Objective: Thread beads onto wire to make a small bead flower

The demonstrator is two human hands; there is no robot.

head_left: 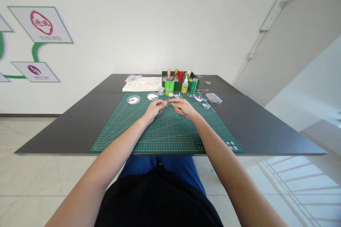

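Above the green cutting mat (170,138), my left hand (155,109) and my right hand (183,108) meet almost fingertip to fingertip. The left thumb and fingers are pinched together on something tiny. My right hand is closed too, its index finger stretched toward the left fingertips, with a thin dark piece just under it. What either hand holds is too small to name. Right behind the fingers lies a small pale pink flower-like piece (171,95). Two shallow clear dishes with white pieces, a left dish (133,99) and a right dish (152,96), stand beyond my left hand.
Behind the hands stand a green can (169,87), a small grey tub (161,91), a glue bottle (184,86) and a dark green box (165,73) with coloured rolls. White-handled scissors (206,106) and a clear plastic case (213,98) lie right; a white cloth (144,84) lies back left.
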